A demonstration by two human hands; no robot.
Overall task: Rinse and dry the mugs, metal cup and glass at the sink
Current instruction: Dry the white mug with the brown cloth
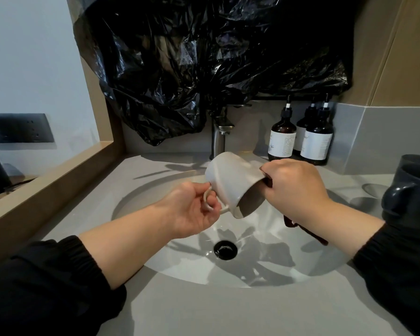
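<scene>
Holding white mug (230,180) in the air over sink basin (170,263), above and behind drain (225,249), clear of the bowl. Tipped on its side: mouth facing down and to right of drain, base pointing back toward faucet (218,139).

Gripping mug's handle w/ left hand (192,209), up and left of drain. Palm turned up, thumb and curled fingers closed round the loop, at least one finger hooked thru it. Holding handle only; not touching mug body as far as visible.

Pressing dark cloth (308,232) vs mug's rim w/ right hand (298,187), up and right of drain. Fingers curled over cloth; tips hidden behind back of hand, so can't tell how far they reach inside mug. Letting loose end of cloth hang under right wrist, over bowl, right of drain.

Wearing black sleeves (46,282), pushed up both forearms, nearer than drain.

Farther out, on counter (204,311): two dark mugs (407,190) far right of drain, one just behind the other, upright; three brown pump bottles (282,139) behind and right of drain, beside faucet. Above and behind drain, black plastic sheet (204,57) draped down over top of faucet. Far left of drain, dark socket plate (19,128) on wall.
</scene>
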